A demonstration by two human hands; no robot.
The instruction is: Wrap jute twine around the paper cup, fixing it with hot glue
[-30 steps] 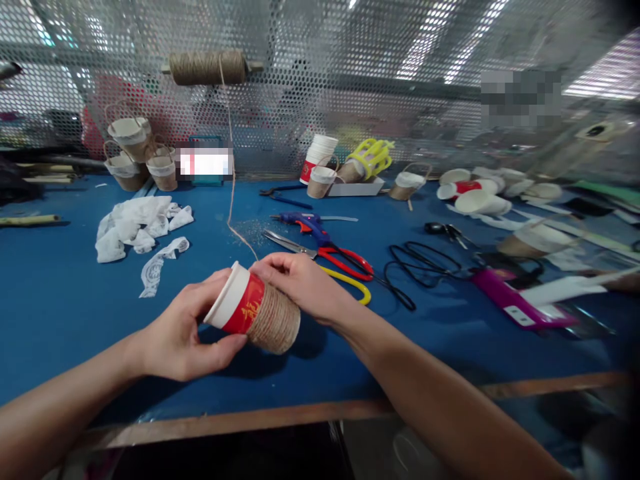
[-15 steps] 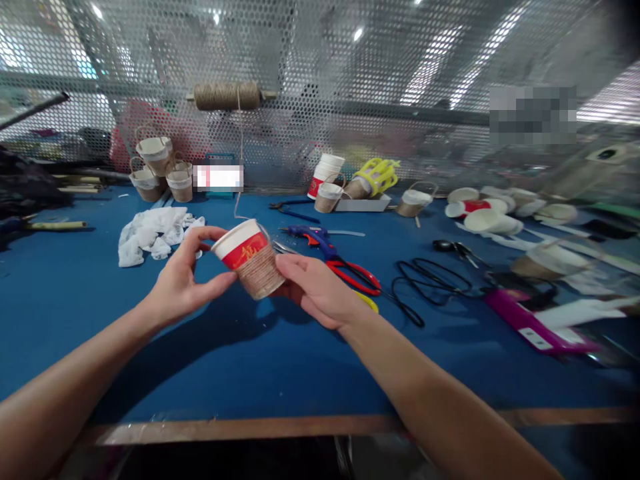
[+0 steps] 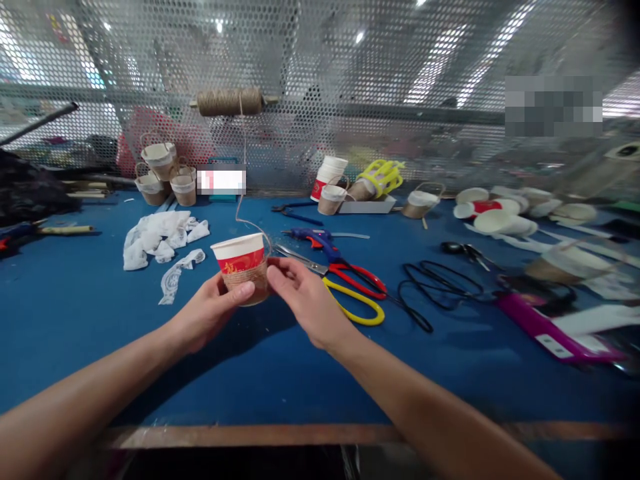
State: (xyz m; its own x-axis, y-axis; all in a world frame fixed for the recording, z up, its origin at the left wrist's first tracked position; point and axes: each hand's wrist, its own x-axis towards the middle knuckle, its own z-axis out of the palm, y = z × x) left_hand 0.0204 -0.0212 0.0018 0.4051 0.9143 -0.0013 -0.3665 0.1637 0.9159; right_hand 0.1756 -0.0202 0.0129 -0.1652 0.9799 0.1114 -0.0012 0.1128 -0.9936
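A white and red paper cup (image 3: 243,259), its lower part wound with brown twine, is held a little tilted above the blue table. My left hand (image 3: 205,310) is closed around its lower left side, thumb across the wound front. At the cup's right edge my right hand (image 3: 305,300) is closed in a pinch where the twine (image 3: 243,153) reaches the cup; its fingertips are partly hidden. That strand hangs from a twine spool (image 3: 229,102) on the mesh wall. Scissors (image 3: 357,312) with one red and one yellow handle lie just beyond my right hand.
A blue glue gun (image 3: 317,240) and pliers (image 3: 295,212) lie behind the scissors. White lace (image 3: 160,237) is at left, small handled buckets (image 3: 185,187) behind it. A black cable (image 3: 440,287), a purple power strip (image 3: 555,327) and paper cups (image 3: 505,223) are at right.
My left hand has closed in around the cup's lower side. The cup has turned more upright, and my right hand has shifted from its front to its right edge.
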